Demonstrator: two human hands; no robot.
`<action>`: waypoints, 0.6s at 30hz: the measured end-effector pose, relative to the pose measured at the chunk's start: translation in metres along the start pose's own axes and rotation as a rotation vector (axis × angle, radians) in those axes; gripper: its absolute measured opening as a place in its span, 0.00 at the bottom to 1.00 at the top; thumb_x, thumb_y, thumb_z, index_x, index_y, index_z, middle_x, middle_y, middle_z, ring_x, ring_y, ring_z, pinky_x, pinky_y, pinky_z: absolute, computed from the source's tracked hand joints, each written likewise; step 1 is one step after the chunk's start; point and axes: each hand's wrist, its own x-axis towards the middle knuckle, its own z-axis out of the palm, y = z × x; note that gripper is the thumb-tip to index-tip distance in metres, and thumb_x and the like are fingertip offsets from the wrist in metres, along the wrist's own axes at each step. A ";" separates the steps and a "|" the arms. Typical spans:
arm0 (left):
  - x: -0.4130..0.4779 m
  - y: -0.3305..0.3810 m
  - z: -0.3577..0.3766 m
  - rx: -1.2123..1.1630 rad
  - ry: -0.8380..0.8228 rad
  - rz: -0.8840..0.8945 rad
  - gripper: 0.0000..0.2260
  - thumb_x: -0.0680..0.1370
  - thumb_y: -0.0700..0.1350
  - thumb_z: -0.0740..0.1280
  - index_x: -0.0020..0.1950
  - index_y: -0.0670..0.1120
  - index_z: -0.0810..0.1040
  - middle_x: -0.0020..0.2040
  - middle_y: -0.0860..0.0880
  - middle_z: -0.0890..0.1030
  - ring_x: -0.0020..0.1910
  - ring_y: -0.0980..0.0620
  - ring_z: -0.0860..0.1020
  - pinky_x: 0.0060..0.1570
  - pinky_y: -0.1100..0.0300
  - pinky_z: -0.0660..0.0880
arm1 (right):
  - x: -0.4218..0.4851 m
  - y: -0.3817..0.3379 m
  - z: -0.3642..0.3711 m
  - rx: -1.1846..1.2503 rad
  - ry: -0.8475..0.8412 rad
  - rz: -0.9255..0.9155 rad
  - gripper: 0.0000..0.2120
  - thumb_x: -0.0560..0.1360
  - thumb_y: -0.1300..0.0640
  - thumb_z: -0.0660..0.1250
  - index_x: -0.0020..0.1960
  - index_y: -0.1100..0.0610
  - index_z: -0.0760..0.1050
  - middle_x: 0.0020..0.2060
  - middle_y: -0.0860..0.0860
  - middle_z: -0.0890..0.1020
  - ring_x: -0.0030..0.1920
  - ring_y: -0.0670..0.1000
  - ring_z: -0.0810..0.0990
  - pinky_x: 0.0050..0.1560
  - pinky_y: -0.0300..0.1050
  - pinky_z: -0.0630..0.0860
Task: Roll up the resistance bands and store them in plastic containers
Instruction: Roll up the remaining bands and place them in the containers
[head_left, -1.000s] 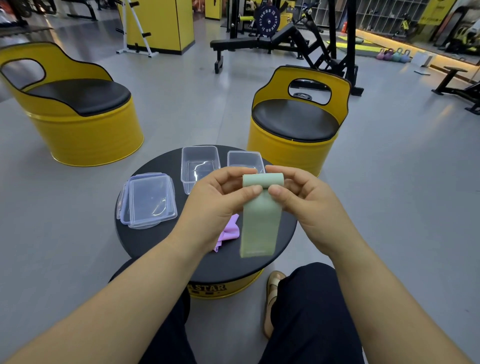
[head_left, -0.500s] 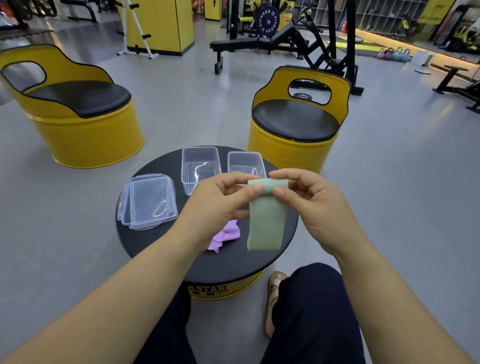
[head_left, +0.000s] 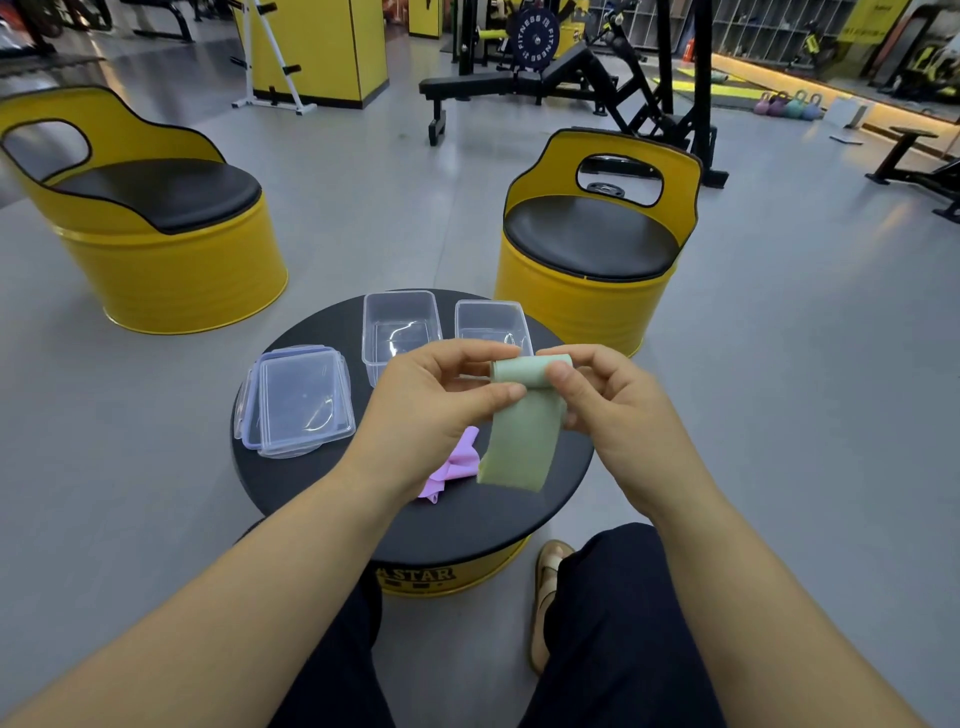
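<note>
Above the table's near half: the green band (head_left: 522, 441) hangs in the air between both hands. Its top is wound into a small roll and its loose tail dangles towards the round black table (head_left: 467, 525), probably held clear so the tail can feed up freely.
Left hand (head_left: 431, 410): curled about the roll's left end, with the thumb pressed on the strip just under the roll and the fingers behind. It seems to be steadying the roll.
Right hand (head_left: 618, 415): pinches the roll's right end, thumb on top and fingers tucked behind. It looks like the turning hand.
Step in hand: rolling the green band. Only a short tail is left to wind, and nothing is stored yet.
Purple band (head_left: 457, 467): lies crumpled on the table beneath the left hand and partly hidden by it, apparently waiting its turn.
Containers: two clear boxes, one (head_left: 400, 322) beside the other (head_left: 488, 322), stand at the table's far edge. Their mouths face up, both look empty, and they are within easy reach.
Lids (head_left: 298, 400): stacked on the table's left side, off the boxes so the rolls can drop straight in.
Beyond the table: one yellow barrel seat (head_left: 587, 249) to the far right and another (head_left: 156, 208) to the far left.
Risk: a springy strip like this would likely unwind if either pinch slackens.
</note>
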 end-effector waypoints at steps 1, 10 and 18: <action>0.000 0.000 0.000 -0.001 0.000 0.001 0.12 0.69 0.33 0.73 0.46 0.49 0.82 0.42 0.50 0.85 0.42 0.54 0.83 0.41 0.66 0.76 | 0.000 0.000 0.000 -0.004 0.000 -0.006 0.13 0.69 0.50 0.65 0.51 0.55 0.77 0.34 0.45 0.83 0.40 0.44 0.83 0.45 0.43 0.80; 0.002 -0.003 -0.002 0.000 -0.062 -0.063 0.15 0.66 0.46 0.77 0.51 0.51 0.82 0.48 0.48 0.84 0.49 0.49 0.83 0.49 0.56 0.79 | -0.002 0.001 -0.004 0.141 -0.076 -0.015 0.12 0.69 0.58 0.66 0.52 0.53 0.77 0.38 0.47 0.84 0.42 0.46 0.83 0.42 0.36 0.78; 0.002 -0.005 0.000 -0.128 -0.017 -0.115 0.19 0.64 0.47 0.73 0.54 0.45 0.80 0.49 0.46 0.84 0.49 0.49 0.83 0.52 0.53 0.78 | -0.004 0.007 -0.001 0.142 -0.034 -0.080 0.13 0.66 0.59 0.68 0.51 0.55 0.76 0.42 0.48 0.84 0.46 0.47 0.83 0.47 0.38 0.78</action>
